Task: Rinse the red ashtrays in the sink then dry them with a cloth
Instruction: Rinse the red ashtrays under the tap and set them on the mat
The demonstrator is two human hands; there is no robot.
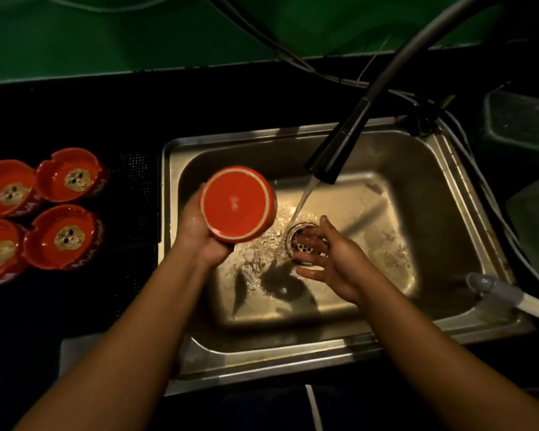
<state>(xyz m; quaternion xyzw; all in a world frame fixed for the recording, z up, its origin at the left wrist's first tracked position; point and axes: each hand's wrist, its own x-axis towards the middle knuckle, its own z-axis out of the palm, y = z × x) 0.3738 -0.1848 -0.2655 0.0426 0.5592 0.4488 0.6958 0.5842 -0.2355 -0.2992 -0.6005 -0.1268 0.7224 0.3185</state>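
Dark counter (75, 306) surrounds one steel sink (433, 244), with four ashtrays (63, 236) left of it. Over the sink, left hand (196, 234) grips a fifth ashtray (237, 204), bottom up. Right hand (330, 259) hangs beside the stream (302, 200), fingers spread.

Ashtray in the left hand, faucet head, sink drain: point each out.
ashtray (237, 204), head view, on its upturned red base.
faucet head (336, 150), head view, on its black barrel.
sink drain (290, 241), head view, on its bare metal rim.

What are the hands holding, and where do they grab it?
The left hand grips a red ashtray by its side wall. The right hand holds nothing.
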